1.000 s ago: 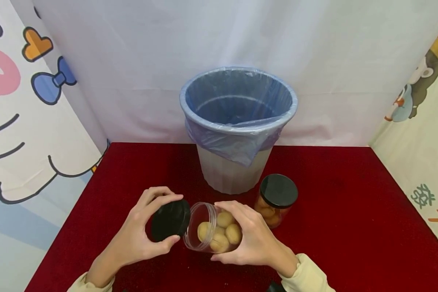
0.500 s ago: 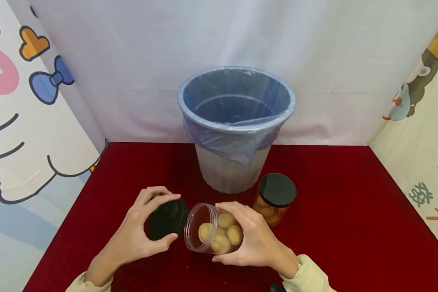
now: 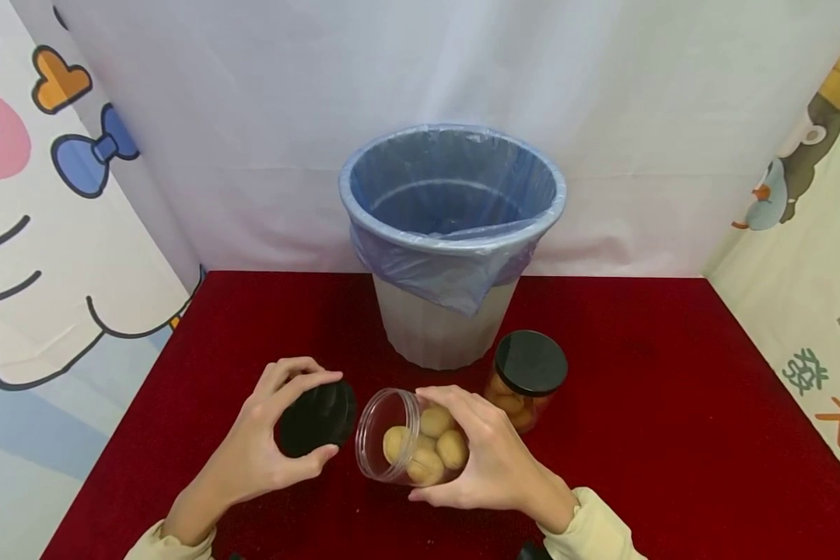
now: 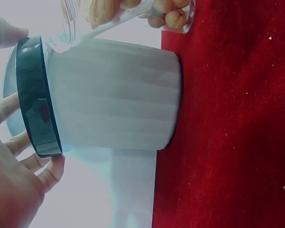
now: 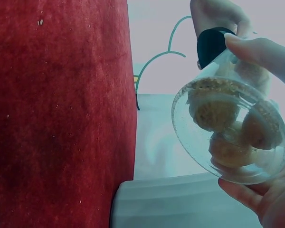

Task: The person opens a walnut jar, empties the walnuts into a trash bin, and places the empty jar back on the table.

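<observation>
Our left hand is gripping a round black plastic lid, at nine o'clock from the clear cylindrical plastic jar our right hand is holding; we're best keeping it tipped mouth-up against spills.

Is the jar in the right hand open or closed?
Open: the jar is uncovered; the left hand holds a black lid beside it.

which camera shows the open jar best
The head view: it shows the mouth and wall of the open jar, plus nuts inside, though the right hand hides some. The right wrist view shows mainly its base; the left wrist view only part, cut off at the top edge.
</observation>
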The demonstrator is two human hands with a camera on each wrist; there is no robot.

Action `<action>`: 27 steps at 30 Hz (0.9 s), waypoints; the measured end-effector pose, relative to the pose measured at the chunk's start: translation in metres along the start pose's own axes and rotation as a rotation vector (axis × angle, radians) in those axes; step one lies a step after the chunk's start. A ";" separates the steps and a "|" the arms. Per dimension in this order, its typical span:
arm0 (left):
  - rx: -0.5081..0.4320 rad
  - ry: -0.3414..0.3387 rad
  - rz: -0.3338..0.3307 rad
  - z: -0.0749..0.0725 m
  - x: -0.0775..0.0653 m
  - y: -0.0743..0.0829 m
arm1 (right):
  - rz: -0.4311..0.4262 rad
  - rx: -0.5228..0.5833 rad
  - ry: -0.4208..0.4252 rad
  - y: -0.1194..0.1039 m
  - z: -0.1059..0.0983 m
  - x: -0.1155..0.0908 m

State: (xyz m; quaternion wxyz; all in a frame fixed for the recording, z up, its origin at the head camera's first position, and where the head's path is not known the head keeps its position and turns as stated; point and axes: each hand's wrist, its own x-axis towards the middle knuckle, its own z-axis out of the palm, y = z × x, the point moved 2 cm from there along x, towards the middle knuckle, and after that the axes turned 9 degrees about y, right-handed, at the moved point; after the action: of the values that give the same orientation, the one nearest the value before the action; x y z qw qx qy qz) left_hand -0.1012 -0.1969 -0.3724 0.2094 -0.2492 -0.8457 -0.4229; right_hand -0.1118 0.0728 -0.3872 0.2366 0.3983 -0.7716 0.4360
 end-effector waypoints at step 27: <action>0.024 -0.012 -0.102 0.002 -0.007 -0.029 | -0.003 0.004 0.000 0.003 0.000 -0.004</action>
State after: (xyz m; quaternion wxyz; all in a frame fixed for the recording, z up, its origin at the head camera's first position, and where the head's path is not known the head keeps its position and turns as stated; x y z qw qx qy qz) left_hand -0.1131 -0.2117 -0.3956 0.1854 -0.2058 -0.8636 -0.4212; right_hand -0.1122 0.0756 -0.3919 0.2366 0.4001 -0.7700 0.4371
